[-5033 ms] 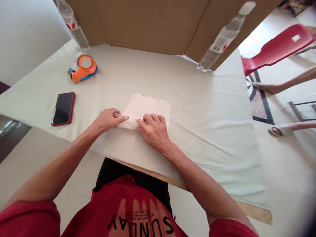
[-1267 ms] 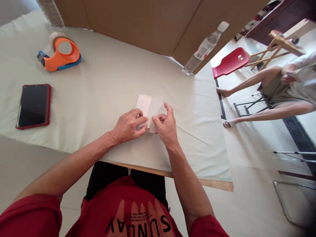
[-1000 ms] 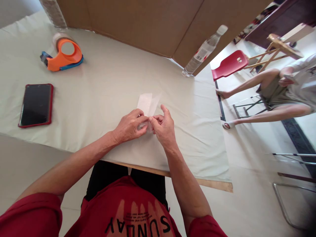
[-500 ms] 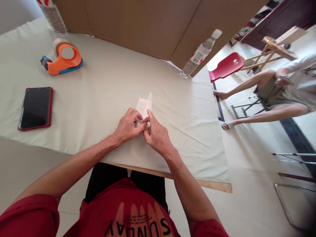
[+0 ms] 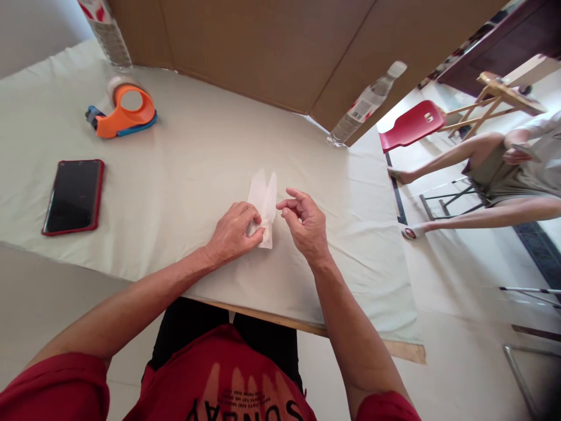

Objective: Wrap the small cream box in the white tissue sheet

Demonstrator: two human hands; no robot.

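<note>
A thin white folded tissue (image 5: 265, 202) lies on the cloth-covered table in front of me, its far end parted into two points. My left hand (image 5: 238, 231) is at its near left side, thumb and forefinger closed on the tissue's edge. The other fingers of that hand are curled and partly hidden. To the right of the tissue, my right hand (image 5: 304, 224) is raised a little and apart from it. Its fingers are loosely bent and spread, with nothing seen between them.
A red-cased phone (image 5: 73, 196) and an orange tape dispenser (image 5: 127, 114) lie on the left. Water bottles (image 5: 367, 105) stand before a brown cardboard panel (image 5: 245, 52). On the right, a seated person (image 5: 504, 169) is near a red chair (image 5: 414, 124).
My right hand has let go of the tissue and moved off to the right, its fingers opening. My left hand stays at the tissue, whose folded shape now shows more fully.
</note>
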